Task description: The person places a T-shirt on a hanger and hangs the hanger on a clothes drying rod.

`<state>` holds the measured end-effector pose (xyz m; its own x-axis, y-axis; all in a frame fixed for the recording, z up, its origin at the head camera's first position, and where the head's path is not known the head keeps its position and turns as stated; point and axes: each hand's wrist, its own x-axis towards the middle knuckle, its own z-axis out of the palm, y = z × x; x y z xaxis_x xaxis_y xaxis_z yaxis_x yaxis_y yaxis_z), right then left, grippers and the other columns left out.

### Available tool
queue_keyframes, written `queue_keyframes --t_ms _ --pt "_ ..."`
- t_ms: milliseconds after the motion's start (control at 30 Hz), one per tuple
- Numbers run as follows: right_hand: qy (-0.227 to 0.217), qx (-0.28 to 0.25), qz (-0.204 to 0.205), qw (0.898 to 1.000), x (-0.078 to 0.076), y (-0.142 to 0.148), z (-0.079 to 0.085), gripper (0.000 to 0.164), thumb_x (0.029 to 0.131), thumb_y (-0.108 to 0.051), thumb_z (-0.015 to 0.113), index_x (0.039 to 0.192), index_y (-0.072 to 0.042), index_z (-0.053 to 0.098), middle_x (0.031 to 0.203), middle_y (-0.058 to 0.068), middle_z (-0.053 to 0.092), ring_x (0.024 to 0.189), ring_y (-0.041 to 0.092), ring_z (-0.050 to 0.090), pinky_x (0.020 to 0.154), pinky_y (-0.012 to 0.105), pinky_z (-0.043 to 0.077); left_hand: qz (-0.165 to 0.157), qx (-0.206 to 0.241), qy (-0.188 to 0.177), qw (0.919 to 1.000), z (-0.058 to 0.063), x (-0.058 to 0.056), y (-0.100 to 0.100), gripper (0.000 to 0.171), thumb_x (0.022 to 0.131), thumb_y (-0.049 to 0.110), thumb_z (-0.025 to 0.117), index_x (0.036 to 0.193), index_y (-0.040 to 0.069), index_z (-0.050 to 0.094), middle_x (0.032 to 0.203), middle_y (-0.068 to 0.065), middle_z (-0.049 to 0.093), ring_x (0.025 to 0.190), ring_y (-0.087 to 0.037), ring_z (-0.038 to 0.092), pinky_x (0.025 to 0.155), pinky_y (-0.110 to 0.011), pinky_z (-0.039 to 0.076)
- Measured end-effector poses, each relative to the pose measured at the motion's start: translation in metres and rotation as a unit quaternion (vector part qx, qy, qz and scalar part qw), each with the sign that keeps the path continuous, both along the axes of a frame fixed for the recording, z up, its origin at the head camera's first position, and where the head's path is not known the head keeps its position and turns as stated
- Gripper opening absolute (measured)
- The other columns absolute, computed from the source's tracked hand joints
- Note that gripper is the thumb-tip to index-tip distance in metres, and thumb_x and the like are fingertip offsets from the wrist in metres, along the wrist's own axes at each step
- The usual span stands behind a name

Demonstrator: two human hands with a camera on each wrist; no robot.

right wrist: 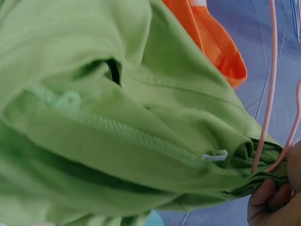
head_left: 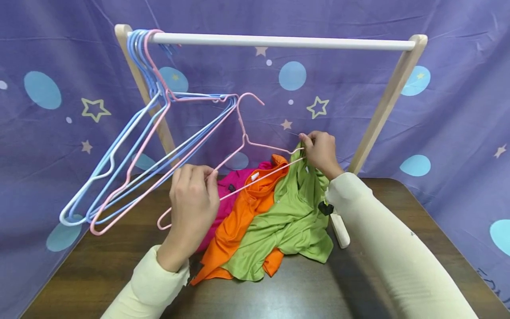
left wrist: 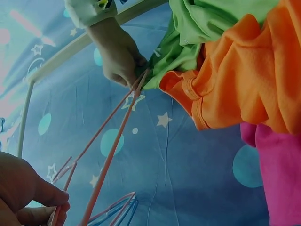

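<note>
My left hand [head_left: 193, 208] grips one arm of a pink hanger [head_left: 241, 125], thumb and fingers around the wire. The hanger's hook points up and free of the rail. At its other end my right hand [head_left: 320, 153] pinches a gathered edge of a green garment [head_left: 295, 226]. In the right wrist view, the hanger's end [right wrist: 267, 113] runs into the green folds at my fingertips, where its tip is hidden. An orange garment [head_left: 231, 226] lies partly under the green one, with a magenta garment [head_left: 239, 178] behind it.
A rack with a white rail [head_left: 279, 40] and wooden legs [head_left: 382, 110] stands on the dark wooden table [head_left: 299, 292]. Several blue, white and pink hangers [head_left: 131, 166] hang at its left end. Behind is a purple patterned cloth [head_left: 239, 13].
</note>
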<state>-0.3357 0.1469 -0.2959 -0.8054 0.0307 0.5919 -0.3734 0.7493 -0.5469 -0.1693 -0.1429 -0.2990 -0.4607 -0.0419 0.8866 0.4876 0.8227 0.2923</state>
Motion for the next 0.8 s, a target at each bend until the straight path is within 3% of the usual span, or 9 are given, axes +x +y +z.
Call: queue_keyframes --t_ms 233,533,667,800 --pt "-0.012 0.018 -0.008 1.000 0.000 0.010 0.002 0.042 0.103 -0.031 0.064 0.077 0.000 0.072 0.066 0.013 0.066 0.071 0.036 0.060 0.078 0.048 0.048 0.003 0.001 0.007 1.0000 0.004 0.001 -0.003 0.012 0.094 0.002 0.067 0.086 -0.007 0.067 0.081 -0.020 0.060 0.079 -0.041 0.053 0.074 -0.049 0.042" --pt "-0.021 0.007 -0.015 1.000 0.000 0.007 0.000 0.044 0.103 -0.035 0.062 0.079 0.000 0.074 0.069 0.013 0.067 0.072 0.035 0.062 0.079 0.047 0.050 -0.007 -0.013 -0.017 0.9997 0.002 0.006 0.000 0.012 0.093 0.002 0.070 0.086 -0.008 0.067 0.082 -0.020 0.060 0.077 -0.039 0.051 0.071 -0.046 0.042" --pt "-0.009 0.011 0.009 1.000 0.001 0.003 -0.001 0.041 0.103 -0.032 0.063 0.079 -0.001 0.074 0.066 0.011 0.066 0.066 0.030 0.060 0.071 0.042 0.048 -0.014 -0.022 -0.004 0.9997 -0.001 0.005 0.005 0.011 0.093 0.002 0.070 0.087 -0.007 0.067 0.082 -0.020 0.059 0.076 -0.039 0.050 0.071 -0.046 0.042" --pt "-0.012 0.008 0.064 0.998 0.002 -0.002 0.001 0.035 0.102 -0.029 0.065 0.082 -0.003 0.075 0.065 0.009 0.064 0.059 0.024 0.053 0.063 0.036 0.042 -0.022 -0.024 0.007 0.9994 -0.002 0.003 0.007 0.010 0.093 0.002 0.071 0.088 -0.006 0.067 0.082 -0.019 0.059 0.074 -0.038 0.050 0.071 -0.045 0.042"
